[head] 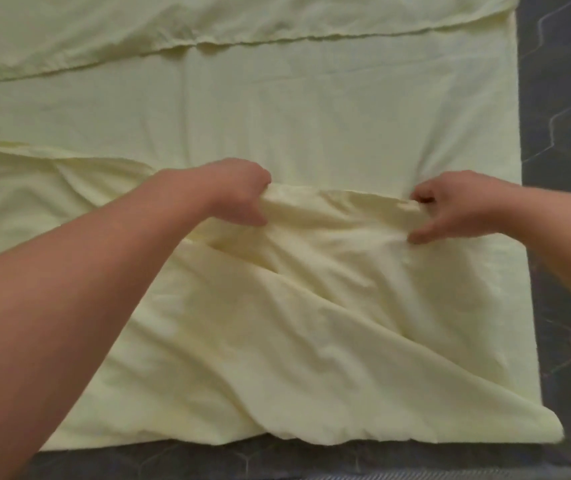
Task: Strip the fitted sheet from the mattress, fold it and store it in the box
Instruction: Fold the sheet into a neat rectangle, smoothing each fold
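Observation:
The pale yellow fitted sheet (311, 116) lies spread flat over the dark grey mattress (568, 98), filling most of the view. Its near part is folded over into a rumpled flap (329, 306) whose far edge is bunched up across the middle. My left hand (242, 192) grips that bunched edge on the left, fingers curled round the cloth. My right hand (450, 206) pinches the same edge on the right between thumb and fingers. Another folded-over edge of the sheet (207, 43) runs across the far side. No box is in view.
The mattress's dark quilted surface with a hexagon pattern shows as a strip along the right side and along the near edge (277, 459). The sheet's near right corner (550, 434) lies over that strip.

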